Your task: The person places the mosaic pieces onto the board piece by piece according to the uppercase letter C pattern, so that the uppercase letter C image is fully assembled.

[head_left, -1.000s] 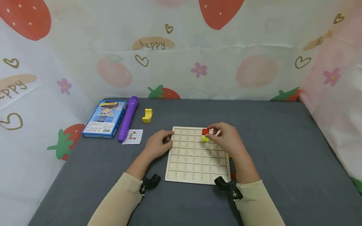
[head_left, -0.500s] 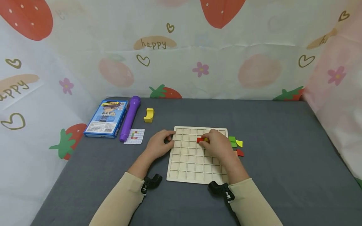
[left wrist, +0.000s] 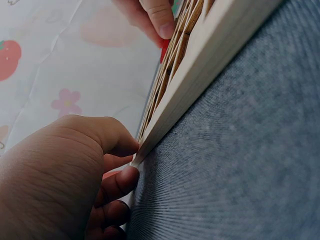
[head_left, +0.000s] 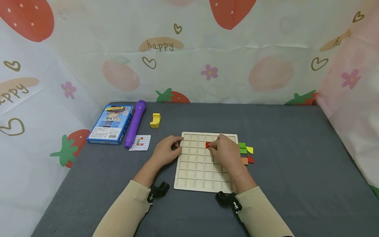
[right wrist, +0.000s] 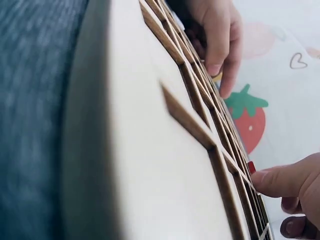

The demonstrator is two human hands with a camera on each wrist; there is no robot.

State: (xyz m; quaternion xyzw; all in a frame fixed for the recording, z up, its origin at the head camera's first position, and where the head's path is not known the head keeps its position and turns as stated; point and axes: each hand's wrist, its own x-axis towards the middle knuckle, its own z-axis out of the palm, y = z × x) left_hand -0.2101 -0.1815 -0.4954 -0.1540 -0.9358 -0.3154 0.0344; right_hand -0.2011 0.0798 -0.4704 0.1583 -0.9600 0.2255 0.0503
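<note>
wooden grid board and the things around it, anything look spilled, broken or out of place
Nothing looks spilled or broken. The one slightly untidy spot is in the head view: the purple stick covers the left edge of the pattern card, hiding part of it. The wooden grid board shows no visible damage.

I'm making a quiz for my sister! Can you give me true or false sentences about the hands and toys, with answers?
1. The left hand touches the grid board. True.
2. The purple stick lies between the blue box and the yellow block. True.
3. The yellow block sits on the grid board. False: it is on the gray tabletop.
4. The right hand rests on the blue box. False: it is at the red piece on the grid board.
5. The green pieces lie off the grid board, to its right. True.
6. Both sleeves are purple. False: they are beige.
</note>
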